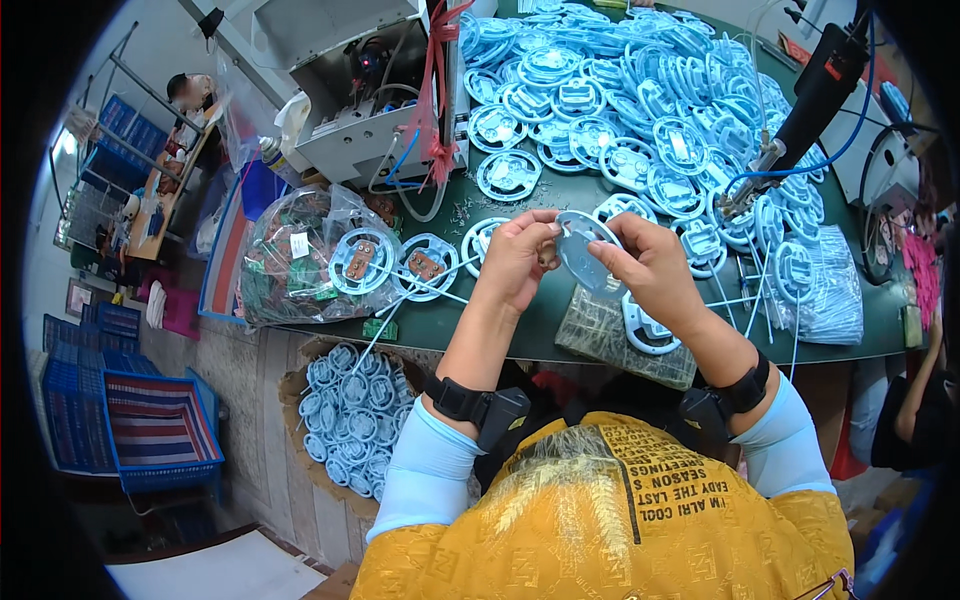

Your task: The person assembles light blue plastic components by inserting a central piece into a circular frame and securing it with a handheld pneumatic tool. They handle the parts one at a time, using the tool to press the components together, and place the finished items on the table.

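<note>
as the right hand (652, 265) pinches the pale blue disc (580, 250), the left hand (515, 258) bunches at its rim, pinch unclear; probably checking or fitting, next wanting steady support, above the green table (540, 312), round parts (600, 95) heaped beyond.

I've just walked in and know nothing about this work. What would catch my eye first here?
Probably the big heap of light-blue round parts covering the far side of the green table. Next, nearer the middle, a pale blue-grey disc in the person's right hand, with the left hand at its edge. The bright yellow top at the bottom stands out too.
</note>
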The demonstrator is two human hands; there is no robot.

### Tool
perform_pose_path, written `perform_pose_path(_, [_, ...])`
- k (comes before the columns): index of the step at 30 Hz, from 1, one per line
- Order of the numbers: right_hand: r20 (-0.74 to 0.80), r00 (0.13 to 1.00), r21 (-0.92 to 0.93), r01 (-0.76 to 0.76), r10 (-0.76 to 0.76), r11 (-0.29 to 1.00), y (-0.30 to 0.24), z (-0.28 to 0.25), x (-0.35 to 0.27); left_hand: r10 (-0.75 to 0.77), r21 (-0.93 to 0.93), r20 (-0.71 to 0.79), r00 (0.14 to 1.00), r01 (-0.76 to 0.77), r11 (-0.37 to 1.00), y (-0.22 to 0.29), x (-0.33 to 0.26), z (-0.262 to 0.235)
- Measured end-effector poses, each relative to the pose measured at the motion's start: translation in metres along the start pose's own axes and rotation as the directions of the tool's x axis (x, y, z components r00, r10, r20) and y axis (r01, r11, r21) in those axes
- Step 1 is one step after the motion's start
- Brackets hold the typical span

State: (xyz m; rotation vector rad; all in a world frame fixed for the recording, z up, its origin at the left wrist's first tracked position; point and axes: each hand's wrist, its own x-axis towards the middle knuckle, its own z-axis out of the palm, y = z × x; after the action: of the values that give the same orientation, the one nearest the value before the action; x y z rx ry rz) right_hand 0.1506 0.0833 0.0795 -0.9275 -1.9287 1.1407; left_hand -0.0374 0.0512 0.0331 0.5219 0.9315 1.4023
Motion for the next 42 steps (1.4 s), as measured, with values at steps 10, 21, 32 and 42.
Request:
perform_pose_path(10, [-0.029, 0.984, 0.485, -0.142, 0.178, 0.863, -0.009, -0.017, 0.018, 0.239, -0.542, 0.104, 0.965, -0.146, 0.828, 0.028, -0.015, -0.013])
perform_pose_path(21, [0.035, 0.946, 0.671, -0.261, 0.321, 0.695, 0.0, -0.016, 0.011, 0.457, -0.77, 0.215, 0.863, -0.138, 0.623, 0.064, -0.03, -0.026])
perform_pose_path(32, [0.054, 0.92, 0.799, -0.273, 0.388, 0.536, 0.041, -0.008, 0.01, 0.257, -0.413, 0.229, 0.939, -0.145, 0.899, 0.018, -0.029, -0.019])
perform_pose_path(42, [0.063, 0.91, 0.855, -0.262, 0.411, 0.448, 0.052, -0.029, 0.01, 0.019, -0.249, 0.061, 0.998, -0.003, 0.968, -0.026, -0.037, 0.005])
